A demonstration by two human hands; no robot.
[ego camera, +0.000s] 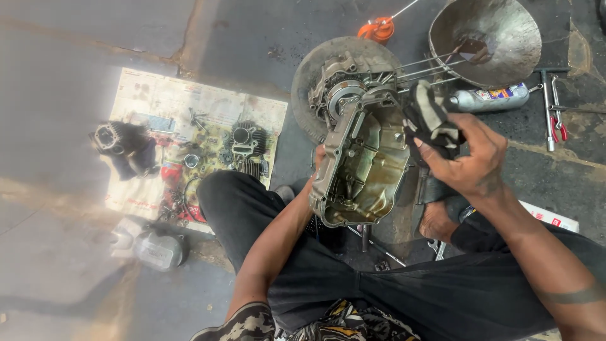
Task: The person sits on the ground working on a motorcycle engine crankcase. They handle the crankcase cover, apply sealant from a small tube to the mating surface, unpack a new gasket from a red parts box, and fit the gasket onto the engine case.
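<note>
While the engine case cover (363, 167) stands tilted on the floor against the engine block (344, 88), the left hand (317, 165) grips the cover's near-left edge, fingers hidden behind it. At the cover's right rim, the right hand (470, 161) clenches a dirty rag (432, 120).

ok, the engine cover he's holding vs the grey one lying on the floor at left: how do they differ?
The held cover is tilted with its hollow inside facing up, oily and brownish; the floor cover lies domed side up, showing a plain grey shell. The held one looks larger and longer. The left hand grips the held cover's edge while the right hand holds a rag at it; nothing touches the floor cover. Both are cast metal.
</note>
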